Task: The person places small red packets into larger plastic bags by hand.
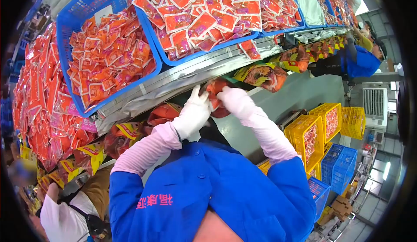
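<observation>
Both my hands wear white gloves. My left hand (pixel 192 111) is closed on the left side of a red plastic bag (pixel 214 89), with its fingertips near the top. My right hand (pixel 236 102) grips the same bag from the right. What is inside the bag cannot be made out. Left of my hands, another red bag (pixel 164 113) hangs at the bench edge. Just to the right is a yellow-and-clear printed bag (pixel 263 77). A single red sachet (pixel 249 49) lies on the metal ledge (pixel 182 71) above my hands.
Blue crates (pixel 158 53) of red sachets line the bench, with loose red packets (pixel 43 94) heaped at left. Yellow crates (pixel 323 109) and blue crates (pixel 343 166) stand behind me to the right. One co-worker (pixel 362 61) is at far right, another (pixel 65 213) at lower left.
</observation>
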The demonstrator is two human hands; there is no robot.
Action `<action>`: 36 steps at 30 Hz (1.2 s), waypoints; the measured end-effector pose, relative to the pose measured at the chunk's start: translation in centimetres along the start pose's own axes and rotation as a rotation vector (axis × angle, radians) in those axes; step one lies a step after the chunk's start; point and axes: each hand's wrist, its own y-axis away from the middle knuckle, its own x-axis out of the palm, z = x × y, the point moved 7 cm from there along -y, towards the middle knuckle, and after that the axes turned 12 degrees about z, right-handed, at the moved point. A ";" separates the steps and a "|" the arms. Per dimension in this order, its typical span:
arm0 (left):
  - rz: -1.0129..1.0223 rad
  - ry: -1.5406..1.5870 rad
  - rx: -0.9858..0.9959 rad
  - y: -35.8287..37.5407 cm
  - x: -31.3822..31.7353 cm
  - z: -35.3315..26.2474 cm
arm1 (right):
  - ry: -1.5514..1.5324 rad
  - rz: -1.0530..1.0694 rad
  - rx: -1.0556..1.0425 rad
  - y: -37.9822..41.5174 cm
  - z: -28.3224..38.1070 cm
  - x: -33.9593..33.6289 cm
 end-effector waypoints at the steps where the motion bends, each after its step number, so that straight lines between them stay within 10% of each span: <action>1: 0.082 -0.054 0.057 0.3 1.0 -0.4 | 0.186 0.144 0.037 -1.8 0.8 1.4; 4: -0.023 -0.188 0.105 0.9 2.7 -0.7 | 0.102 0.154 0.132 -11.1 -1.2 11.5; 11: -0.191 0.119 0.001 4.9 -3.3 3.4 | -0.163 0.606 -0.280 -12.0 5.6 8.3; 16: -0.670 0.301 -0.748 7.2 -7.0 20.9 | -0.142 -0.304 -0.258 -7.6 1.6 -17.5; 18: -0.467 -0.014 -0.945 5.2 -1.9 28.0 | 0.183 -0.412 -0.123 -11.8 -2.1 -16.6; 20: -0.253 0.067 -1.031 3.6 0.3 29.8 | 0.092 0.177 -0.152 -16.2 -5.5 -10.8; 22: -0.045 0.204 -1.129 3.0 3.1 32.6 | 0.161 0.062 -0.074 -15.0 -6.4 -11.4; 24: -0.149 0.295 -1.017 4.6 2.1 32.0 | -0.152 -0.202 -0.135 -13.8 -7.6 -12.3; 26: -0.674 0.281 -0.850 7.9 -0.3 30.0 | -0.395 -0.444 -0.151 -9.6 -8.3 -14.2; 28: -0.603 0.708 -0.772 9.4 -4.2 25.8 | -0.857 -0.462 -0.095 -5.4 -10.3 -13.6; 32: -0.472 1.594 0.108 3.6 -8.6 6.8 | -1.438 -0.674 -0.120 3.2 -11.6 -10.2; 36: -0.317 0.614 0.338 -3.2 -5.1 -4.2 | -1.259 -0.681 -0.111 9.1 -7.1 -9.5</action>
